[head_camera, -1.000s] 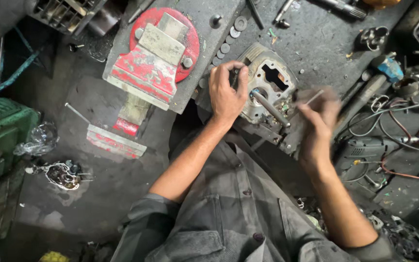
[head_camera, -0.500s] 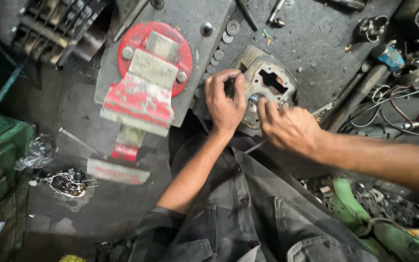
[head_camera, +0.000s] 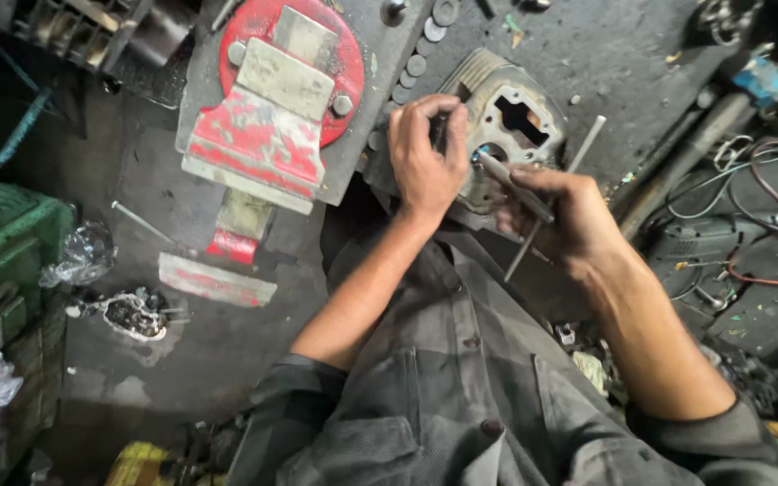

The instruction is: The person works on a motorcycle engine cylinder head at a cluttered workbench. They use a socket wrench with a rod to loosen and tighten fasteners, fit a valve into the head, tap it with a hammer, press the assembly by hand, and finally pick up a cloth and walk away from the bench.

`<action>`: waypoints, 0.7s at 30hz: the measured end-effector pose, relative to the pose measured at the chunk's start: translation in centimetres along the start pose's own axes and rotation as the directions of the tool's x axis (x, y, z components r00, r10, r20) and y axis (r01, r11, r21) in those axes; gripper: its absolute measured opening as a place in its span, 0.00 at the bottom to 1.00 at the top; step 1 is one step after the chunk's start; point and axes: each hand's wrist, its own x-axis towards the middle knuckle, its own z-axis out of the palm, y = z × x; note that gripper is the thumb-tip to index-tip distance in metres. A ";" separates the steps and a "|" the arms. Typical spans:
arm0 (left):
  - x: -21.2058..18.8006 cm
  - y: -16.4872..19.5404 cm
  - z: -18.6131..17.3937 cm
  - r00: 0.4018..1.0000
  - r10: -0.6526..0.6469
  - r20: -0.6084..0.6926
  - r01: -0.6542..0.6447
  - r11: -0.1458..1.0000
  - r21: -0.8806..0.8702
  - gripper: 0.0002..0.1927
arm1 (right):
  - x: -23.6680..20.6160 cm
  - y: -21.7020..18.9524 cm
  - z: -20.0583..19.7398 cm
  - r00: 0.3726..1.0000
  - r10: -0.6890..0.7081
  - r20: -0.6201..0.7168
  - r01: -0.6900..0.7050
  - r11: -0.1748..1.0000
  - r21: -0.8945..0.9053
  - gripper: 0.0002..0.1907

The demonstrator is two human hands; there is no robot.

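Beside the red vise, the left hand grips the cylinder head; the right hand pinches a thin rod (fingers closed round it).

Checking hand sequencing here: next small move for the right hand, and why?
Probably ease the thin rod tip into the round bore of the metal engine casting: the right hand holds it angled there, while the left hand grips the casting's edge.

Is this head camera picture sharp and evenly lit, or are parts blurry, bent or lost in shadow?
Head view: the left hand, right hand and metal engine part are fairly sharp and evenly lit; the red vise shows clearly; the top right corner and left edge sink into dark shadow; the wide lens bends the edges; no strong glare.
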 end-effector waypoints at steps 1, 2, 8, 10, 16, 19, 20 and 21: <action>-0.1 0.1 -0.1 1.000 -0.001 0.002 0.001 1.000 0.000 0.07 | -1.0 -0.7 -0.1 0.996 -0.083 -0.034 0.081 0.995 -0.058 0.31; -0.1 0.2 -0.1 1.000 -0.002 0.005 0.002 1.000 -0.002 0.07 | -2.2 -1.4 -0.2 0.935 -0.326 -0.137 0.293 0.932 -0.215 0.31; -0.6 0.2 0.0 1.000 -0.007 0.004 0.007 1.000 -0.005 0.09 | -5.6 -4.2 -1.2 0.438 -0.516 0.737 0.377 -0.639 -0.671 0.34; -0.7 0.1 0.0 1.000 -0.014 0.022 0.014 1.000 0.002 0.09 | -4.2 -3.4 -1.1 0.526 -0.299 0.796 0.285 -0.820 -0.496 0.33; -0.4 0.1 0.4 0.997 -0.080 -0.004 0.080 0.996 0.027 0.08 | 1.7 -0.8 -0.6 0.707 -0.075 0.703 0.339 -0.836 -0.430 0.21; -0.3 0.2 0.6 0.993 -0.110 -0.038 0.112 0.991 0.066 0.09 | 3.1 -0.7 -0.5 0.699 -0.023 0.715 0.454 -0.758 -0.468 0.28; -0.2 0.2 0.7 0.994 -0.102 -0.042 0.106 0.990 0.098 0.09 | 3.4 -0.7 -0.6 0.732 -0.058 0.679 0.471 -0.678 -0.565 0.32; -0.3 0.1 0.7 0.995 -0.090 -0.046 0.096 0.987 0.128 0.10 | 3.4 -0.6 -0.7 0.766 -0.089 0.637 0.475 -0.588 -0.654 0.37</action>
